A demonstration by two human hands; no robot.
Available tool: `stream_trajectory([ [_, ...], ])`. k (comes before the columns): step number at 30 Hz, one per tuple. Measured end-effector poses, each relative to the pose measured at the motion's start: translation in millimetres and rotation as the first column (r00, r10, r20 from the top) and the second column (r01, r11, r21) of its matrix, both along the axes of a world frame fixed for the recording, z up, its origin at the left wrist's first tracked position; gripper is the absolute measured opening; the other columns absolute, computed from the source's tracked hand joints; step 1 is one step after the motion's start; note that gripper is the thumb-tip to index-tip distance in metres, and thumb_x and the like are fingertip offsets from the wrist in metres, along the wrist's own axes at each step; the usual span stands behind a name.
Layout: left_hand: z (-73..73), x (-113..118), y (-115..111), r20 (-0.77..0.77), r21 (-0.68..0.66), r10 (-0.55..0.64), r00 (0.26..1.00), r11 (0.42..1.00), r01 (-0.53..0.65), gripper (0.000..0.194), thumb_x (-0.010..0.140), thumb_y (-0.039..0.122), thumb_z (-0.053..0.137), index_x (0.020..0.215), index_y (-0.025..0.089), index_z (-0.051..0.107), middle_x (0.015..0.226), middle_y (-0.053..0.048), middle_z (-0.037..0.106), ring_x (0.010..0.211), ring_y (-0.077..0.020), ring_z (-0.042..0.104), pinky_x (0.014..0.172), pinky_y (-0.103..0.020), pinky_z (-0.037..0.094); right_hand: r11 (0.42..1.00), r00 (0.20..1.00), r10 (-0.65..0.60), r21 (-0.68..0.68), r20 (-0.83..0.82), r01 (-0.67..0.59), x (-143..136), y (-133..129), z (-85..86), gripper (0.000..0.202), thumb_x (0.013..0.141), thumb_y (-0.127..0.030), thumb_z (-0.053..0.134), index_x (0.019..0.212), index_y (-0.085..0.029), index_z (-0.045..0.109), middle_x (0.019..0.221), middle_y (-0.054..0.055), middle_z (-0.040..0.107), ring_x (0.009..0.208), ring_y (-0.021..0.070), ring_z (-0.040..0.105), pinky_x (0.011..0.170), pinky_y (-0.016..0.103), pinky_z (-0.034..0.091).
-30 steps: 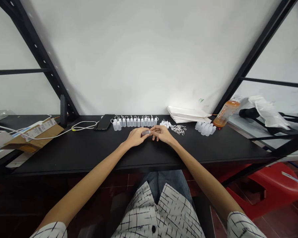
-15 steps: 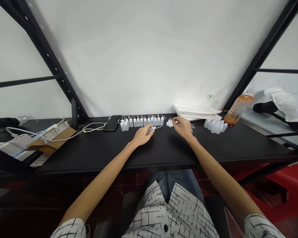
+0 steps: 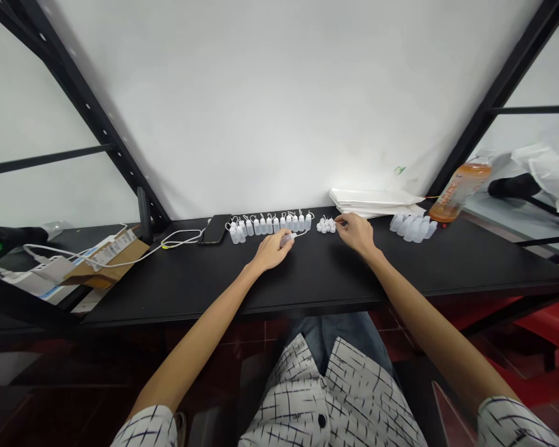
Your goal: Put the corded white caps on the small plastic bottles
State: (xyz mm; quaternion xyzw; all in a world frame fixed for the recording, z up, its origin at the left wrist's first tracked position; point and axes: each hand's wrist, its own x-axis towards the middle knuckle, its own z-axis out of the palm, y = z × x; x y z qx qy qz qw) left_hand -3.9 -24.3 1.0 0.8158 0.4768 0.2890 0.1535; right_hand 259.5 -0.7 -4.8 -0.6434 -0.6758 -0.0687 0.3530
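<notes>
In the head view my left hand (image 3: 272, 251) is closed around a small translucent dropper bottle (image 3: 286, 239), which lies tilted, with a thin white strap reaching out to the right. My right hand (image 3: 358, 233) has its thumb and fingertips pinched at the right edge of a pile of small white caps (image 3: 325, 226). Whatever sits between those fingertips is too small to make out. Behind my left hand stands a row of capped dropper bottles (image 3: 276, 224), most with looped straps. To the right, several bottles without visible caps (image 3: 412, 228) form a cluster.
A black phone (image 3: 215, 230) and a white cable (image 3: 179, 238) lie on the black table (image 3: 186, 279). White paper sheets (image 3: 377, 202) are stacked against the wall. An orange drink bottle (image 3: 461, 189) leans at the right. A cardboard box (image 3: 107, 257) lies at the left.
My right hand has drawn slightly to the right, uncovering more of the cap pile. My left hand still holds the bottle. The whole view has shifted a little.
</notes>
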Motion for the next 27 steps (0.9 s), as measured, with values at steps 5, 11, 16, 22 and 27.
stream_trajectory([
  [5, -0.2, -0.2, 0.0, 0.009, -0.002, -0.008, 1.000, 1.000, 0.008, 0.027, 0.092, 0.037, 0.046, 0.110, 0.021, 0.058, 0.086, -0.003, 0.069, 0.072, -0.0184, 0.063, 0.073, -0.031, 0.048, 0.997, 0.996, -0.028, -0.063, 0.089, 0.033, -0.7, 4.2, -2.9, 0.026, 0.083, -0.024, 0.054, 0.102, -0.023, 0.072, 0.105, 0.006, 0.069, 0.082, 0.0219, 0.063, 0.065, 0.030, 0.041],
  [11, -1.1, -0.5, 0.4, 0.006, 0.003, -0.012, 1.000, 1.000, 0.012, 0.023, 0.091, 0.036, 0.047, 0.107, 0.022, 0.057, 0.087, -0.003, 0.069, 0.072, -0.0181, 0.063, 0.074, -0.031, 0.048, 0.989, 0.981, -0.044, -0.130, 0.189, 0.069, -5.6, 7.0, -3.6, 0.027, 0.085, -0.022, 0.054, 0.105, -0.023, 0.073, 0.110, 0.008, 0.067, 0.089, 0.0245, 0.064, 0.065, 0.030, 0.041],
  [16, 0.7, 0.7, -0.5, -0.009, 0.007, -0.019, 1.000, 1.000, 0.019, 0.024, 0.092, 0.036, 0.046, 0.107, 0.022, 0.058, 0.087, -0.003, 0.069, 0.074, -0.0190, 0.063, 0.073, -0.031, 0.047, 0.986, 0.979, -0.041, -0.150, 0.200, 0.072, -6.0, 5.0, -1.8, 0.024, 0.086, -0.024, 0.055, 0.101, -0.022, 0.073, 0.109, 0.007, 0.068, 0.088, 0.0235, 0.064, 0.064, 0.028, 0.039],
  [22, -0.6, -0.1, 0.5, -0.010, -0.016, 0.005, 1.000, 1.000, -0.005, 0.029, 0.091, 0.039, 0.046, 0.111, 0.021, 0.057, 0.085, -0.004, 0.068, 0.074, -0.0197, 0.063, 0.074, -0.031, 0.046, 0.984, 0.974, -0.032, -0.165, 0.225, 0.070, -6.3, 4.9, -0.4, 0.025, 0.088, -0.024, 0.051, 0.100, -0.023, 0.073, 0.108, 0.007, 0.068, 0.090, 0.0223, 0.063, 0.063, 0.027, 0.039],
  [27, -0.1, -0.6, 0.0, 0.002, -0.020, 0.000, 1.000, 1.000, 0.000, 0.029, 0.091, 0.039, 0.045, 0.109, 0.021, 0.058, 0.080, -0.003, 0.066, 0.072, -0.0196, 0.062, 0.071, -0.030, 0.045, 0.984, 0.974, -0.032, -0.165, 0.224, 0.071, -6.7, 4.3, 0.3, 0.025, 0.087, -0.023, 0.050, 0.098, -0.024, 0.073, 0.107, 0.006, 0.069, 0.089, 0.0223, 0.063, 0.064, 0.027, 0.039],
])
